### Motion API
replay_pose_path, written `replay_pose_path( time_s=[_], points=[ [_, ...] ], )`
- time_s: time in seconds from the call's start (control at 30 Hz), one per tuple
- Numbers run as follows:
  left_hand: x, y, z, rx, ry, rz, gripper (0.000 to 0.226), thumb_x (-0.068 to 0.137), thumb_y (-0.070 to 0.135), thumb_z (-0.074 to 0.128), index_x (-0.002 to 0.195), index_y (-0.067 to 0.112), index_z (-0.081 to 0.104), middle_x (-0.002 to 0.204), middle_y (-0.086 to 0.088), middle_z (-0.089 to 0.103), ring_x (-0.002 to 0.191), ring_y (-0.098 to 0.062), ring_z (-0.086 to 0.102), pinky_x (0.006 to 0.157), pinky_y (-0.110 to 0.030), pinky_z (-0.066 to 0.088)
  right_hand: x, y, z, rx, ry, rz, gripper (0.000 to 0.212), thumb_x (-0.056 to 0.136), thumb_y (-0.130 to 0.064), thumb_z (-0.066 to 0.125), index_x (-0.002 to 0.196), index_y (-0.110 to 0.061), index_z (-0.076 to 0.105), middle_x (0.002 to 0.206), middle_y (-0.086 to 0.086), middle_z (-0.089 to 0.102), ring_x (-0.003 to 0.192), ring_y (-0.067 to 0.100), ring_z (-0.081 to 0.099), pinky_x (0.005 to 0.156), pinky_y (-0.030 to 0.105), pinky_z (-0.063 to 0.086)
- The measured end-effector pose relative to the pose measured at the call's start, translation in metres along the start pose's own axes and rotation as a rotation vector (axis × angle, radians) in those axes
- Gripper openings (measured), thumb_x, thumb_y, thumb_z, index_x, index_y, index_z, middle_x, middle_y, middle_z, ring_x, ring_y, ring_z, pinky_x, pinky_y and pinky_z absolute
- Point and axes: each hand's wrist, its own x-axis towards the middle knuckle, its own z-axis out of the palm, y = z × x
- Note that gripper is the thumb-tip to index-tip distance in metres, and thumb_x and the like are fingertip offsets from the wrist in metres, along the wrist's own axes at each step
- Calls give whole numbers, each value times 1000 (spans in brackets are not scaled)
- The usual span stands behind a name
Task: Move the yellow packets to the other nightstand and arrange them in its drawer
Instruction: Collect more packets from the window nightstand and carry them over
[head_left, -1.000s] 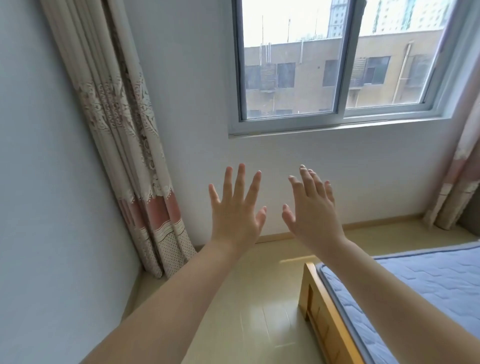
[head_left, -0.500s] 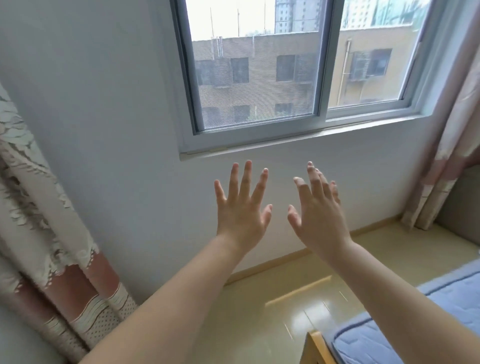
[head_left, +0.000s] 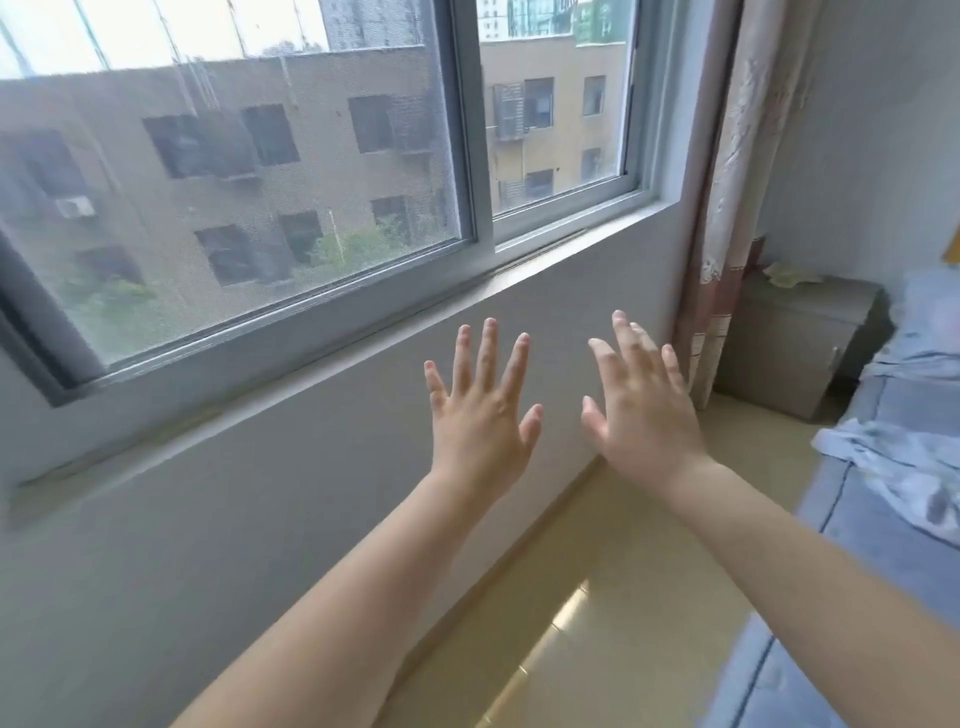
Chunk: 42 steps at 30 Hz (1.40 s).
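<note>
While your left hand (head_left: 480, 415) and right hand (head_left: 641, 415) are spread empty, packets (head_left: 792, 274) far right look loosely heaped; a hasty grab could spill some.

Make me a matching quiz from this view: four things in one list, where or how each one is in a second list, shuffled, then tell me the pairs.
Things:
1. yellow packets
2. nightstand
3. left hand
4. curtain

Place or state:
A. raised, fingers spread, holding nothing
B. hangs at the right edge of the window
C. lying on top of the nightstand
D. grey, standing on the floor between the curtain and the bed

Pairs: 1-C, 2-D, 3-A, 4-B
</note>
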Motion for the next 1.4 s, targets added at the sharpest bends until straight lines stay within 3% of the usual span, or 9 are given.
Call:
replay_pose_path(
  time_s=[0.27, 0.5, 0.67, 0.77, 0.87, 1.03, 1.4],
  points=[
    [224, 18, 94, 6, -21, 209, 71, 97, 52, 31, 151, 32, -11, 159, 0, -20, 145, -23, -24, 113, -55, -10, 142, 121, 98, -122, -14, 206, 62, 77, -24, 72, 131, -2, 51, 146, 24, 37, 132, 40, 40, 103, 59, 33],
    [369, 60, 175, -67, -49, 331, 70, 97, 52, 30, 152, 32, -10, 160, -1, -19, 145, -25, -23, 114, -56, -6, 229, 218, 157, -226, -61, 300, 62, 73, -26, 74, 127, -2, 55, 140, 24, 45, 127, 40, 48, 98, 59, 38],
    [482, 104, 246, -117, -67, 418, 69, 97, 53, 30, 152, 32, -7, 161, -1, -13, 146, -26, -18, 114, -57, -1, 289, 307, 212, -273, -76, 389, 60, 86, -31, 60, 138, -6, 45, 149, 20, 35, 136, 37, 36, 107, 56, 29],
    [560, 138, 288, -139, -74, 488, 69, 97, 54, 30, 153, 32, -5, 161, -2, -10, 147, -25, -16, 115, -57, 0, 333, 369, 243, -312, -139, 462, 61, 94, -36, 46, 147, -11, 30, 157, 14, 19, 143, 31, 21, 114, 52, 18],
    [637, 180, 323, -193, -120, 536, 68, 97, 54, 30, 153, 31, -2, 162, -2, -7, 147, -25, -14, 115, -57, 1, 377, 437, 262, -341, -180, 562, 62, 98, -42, 35, 151, -16, 18, 160, 9, 6, 146, 26, 10, 116, 48, 10],
    [737, 267, 369, -248, -159, 644, 67, 97, 55, 29, 153, 29, 3, 162, -3, -4, 148, -25, -11, 115, -55, 3, 424, 549, 273, -361, -165, 672, 60, 98, -41, 37, 150, -15, 23, 158, 10, 15, 145, 27, 16, 116, 49, 15],
    [880, 527, 492, -233, -223, 812, 68, 98, 53, 29, 153, 27, -1, 161, -4, -7, 147, -27, -12, 116, -55, 4, 418, 847, 307, -334, -231, 928, 60, 99, -43, 33, 150, -16, 18, 159, 8, 9, 145, 25, 13, 117, 44, 13]
  ],
)
